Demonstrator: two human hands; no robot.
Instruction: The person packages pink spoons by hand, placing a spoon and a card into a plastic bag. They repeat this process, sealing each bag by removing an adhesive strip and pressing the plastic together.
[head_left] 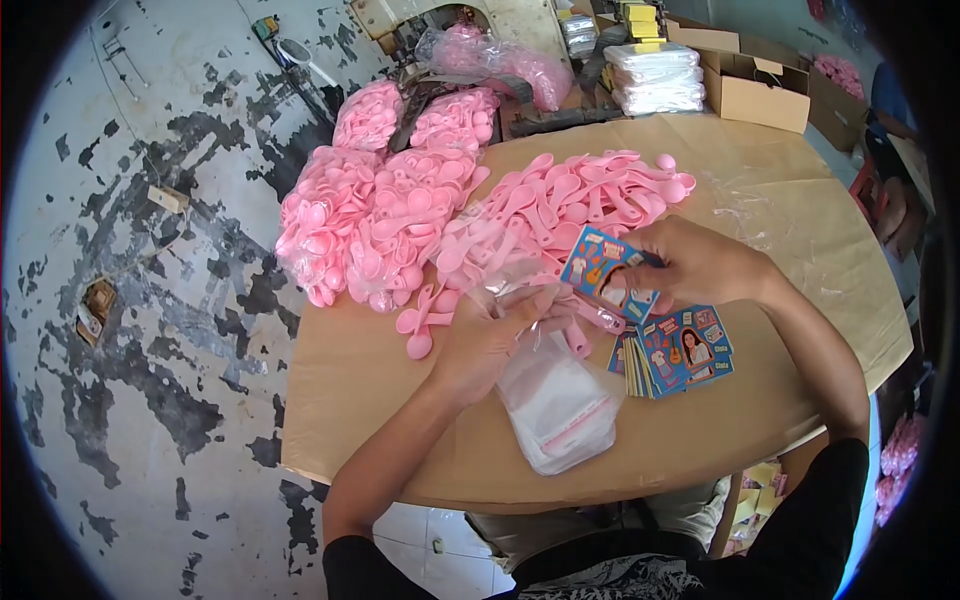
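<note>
My right hand pinches a blue printed card with small colourful pictures, tilted above the table. Close by on the left, my left hand has its fingers closed on a clear plastic bag, which overlaps the heap of pink plastic spoons. Below the left hand lies a stack of flat clear bags with a sealing strip near the bottom. Fanned out under my right hand is a pile of the same blue cards. A few loose spoons rest left of my left hand.
Several filled bags of pink spoons crowd the left edge of the brown-covered table. At the back stand a stack of clear packs and an open cardboard box. A peeling wall is on the left.
</note>
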